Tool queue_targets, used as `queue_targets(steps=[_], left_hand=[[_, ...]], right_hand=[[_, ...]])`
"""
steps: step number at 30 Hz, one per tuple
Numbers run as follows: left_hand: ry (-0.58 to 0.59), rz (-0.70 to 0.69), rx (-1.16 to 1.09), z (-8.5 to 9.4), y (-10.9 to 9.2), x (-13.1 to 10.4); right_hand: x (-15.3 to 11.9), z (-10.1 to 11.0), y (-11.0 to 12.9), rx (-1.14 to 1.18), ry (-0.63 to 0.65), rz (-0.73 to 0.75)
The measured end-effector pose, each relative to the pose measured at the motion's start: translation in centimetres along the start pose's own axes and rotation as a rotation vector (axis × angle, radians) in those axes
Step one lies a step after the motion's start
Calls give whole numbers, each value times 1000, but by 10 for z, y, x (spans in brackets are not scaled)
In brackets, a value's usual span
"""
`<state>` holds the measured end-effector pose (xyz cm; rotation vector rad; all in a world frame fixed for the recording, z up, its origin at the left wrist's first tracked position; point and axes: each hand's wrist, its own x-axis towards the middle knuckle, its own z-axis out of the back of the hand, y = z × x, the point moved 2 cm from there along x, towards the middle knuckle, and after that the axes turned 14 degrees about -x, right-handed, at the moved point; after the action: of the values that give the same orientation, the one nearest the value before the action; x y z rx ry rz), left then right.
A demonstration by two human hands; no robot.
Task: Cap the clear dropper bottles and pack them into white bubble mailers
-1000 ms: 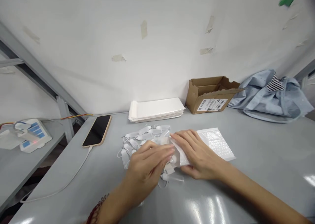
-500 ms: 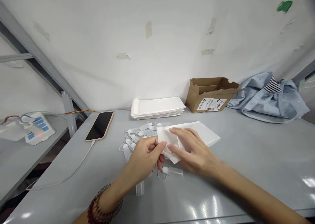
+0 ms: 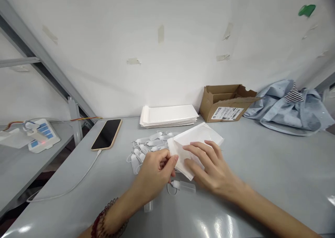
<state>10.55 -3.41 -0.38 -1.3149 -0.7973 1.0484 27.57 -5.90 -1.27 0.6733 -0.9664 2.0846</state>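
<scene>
Head camera view: a person's two bare hands work over a gray surface [image 3: 248, 157]. The left hand [image 3: 154, 168] pinches the near left edge of a white envelope [image 3: 204, 131] between its fingers. The right hand [image 3: 213, 170] lies over the envelope, fingers spread and gripping nothing; whether they press on it is unclear. One envelope is in hand; whether it is filled or sealed cannot be told. Loose clear bottles [image 3: 154, 142] lie beyond the left hand, another bottle [image 3: 187, 186] nearer the person. Untouched by the hands, a stack of envelopes [image 3: 170, 115] rests by the wall.
</scene>
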Motion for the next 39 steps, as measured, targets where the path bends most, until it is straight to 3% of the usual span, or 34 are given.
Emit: queue_targets(steps=[5, 11, 16, 18, 26, 33, 39], left_hand=[[19, -28, 57, -3, 4, 0], [-5, -48, 70, -3, 3, -1], [-33, -64, 43, -2, 2, -2], [-50, -70, 12, 0, 1, -2], [65, -258, 51, 4, -10, -2], [-196, -417, 323, 5, -5, 1], [-213, -441, 284, 9, -3, 3]], right_hand=[[2, 1, 2, -180, 120, -82], [1, 6, -6, 8, -56, -51], [3, 2, -8, -39, 3, -37], [3, 3, -10, 14, -30, -72], [-5, 4, -24, 259, -191, -219], [-5, 17, -34, 225, -266, -281], [2, 18, -59, 112, -168, -295]])
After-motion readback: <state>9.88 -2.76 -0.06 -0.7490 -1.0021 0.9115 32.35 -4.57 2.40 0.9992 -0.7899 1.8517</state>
